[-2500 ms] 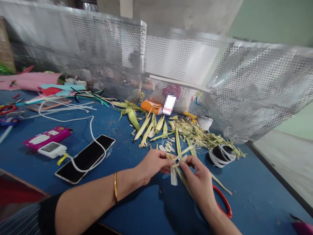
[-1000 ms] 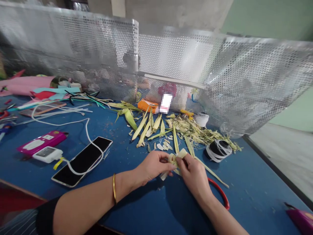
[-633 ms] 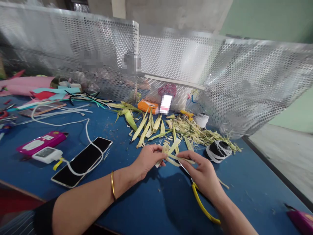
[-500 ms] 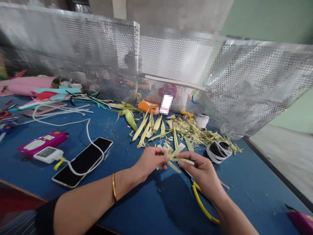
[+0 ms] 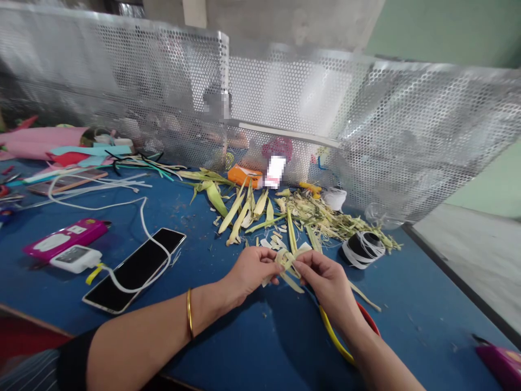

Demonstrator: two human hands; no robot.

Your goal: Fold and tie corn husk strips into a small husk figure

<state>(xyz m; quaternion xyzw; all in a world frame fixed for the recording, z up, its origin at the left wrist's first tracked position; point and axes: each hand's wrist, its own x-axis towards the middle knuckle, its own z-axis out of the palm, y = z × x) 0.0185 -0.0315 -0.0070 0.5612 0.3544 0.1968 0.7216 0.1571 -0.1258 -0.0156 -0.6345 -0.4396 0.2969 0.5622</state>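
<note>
While both hands meet above the table [image 5: 228,336], thumb and fingertips of each are pinched closed on a small bundle of pale husk strips [image 5: 287,262]. The left hand [image 5: 254,269] grips its left side, the right hand [image 5: 321,271] its right side, and one strip hangs down between them. Because the fingers cover much of the bundle, how the strips cross cannot be made out.

Where the right hand and forearm block the view, a yellow handle [image 5: 334,336] and a red handle [image 5: 368,319] show only in part, one on each side; what joins them is hidden. A black spool [image 5: 363,250] wound with white cord stands to the right of the right hand. Beyond the hands, long husk pieces [image 5: 233,214] lie beside a heap of shredded husk [image 5: 325,217], with an orange object [image 5: 245,176] behind them, its kind unclear.

On the left, a white cable [image 5: 144,217] loops over a dark-screened phone [image 5: 136,269] and runs to a white device [image 5: 76,258] touching a magenta case [image 5: 67,238]. A blurred patch masks a bright upright object [image 5: 275,171] at the mesh screen [image 5: 285,103]. At the lower right, a purple item [image 5: 500,365] is cut off by the edge of the view.
</note>
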